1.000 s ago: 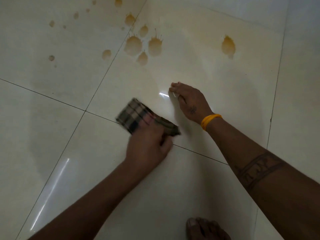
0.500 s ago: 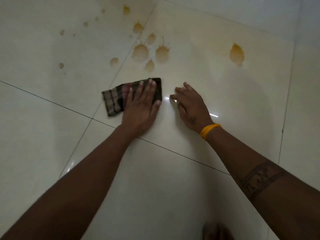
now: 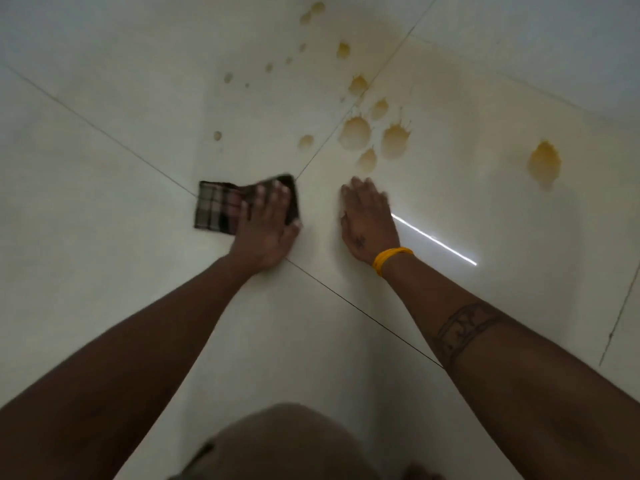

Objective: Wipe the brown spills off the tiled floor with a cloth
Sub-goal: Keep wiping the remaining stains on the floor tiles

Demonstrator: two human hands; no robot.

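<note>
Glossy tiled floor (image 3: 104,258) — brown spills (image 3: 394,140) remain.

cloth (image 3: 221,209) part-hidden under left hand (image 3: 265,230)

Large glossy cream-white ceramic floor tiles (image 3: 104,254) fill the whole view, divided by thin dark grout lines (image 3: 363,317) running diagonally. A narrow bright streak of reflected light (image 3: 436,241) lies across one tile. The room looks dim, perhaps lit from overhead.
</note>
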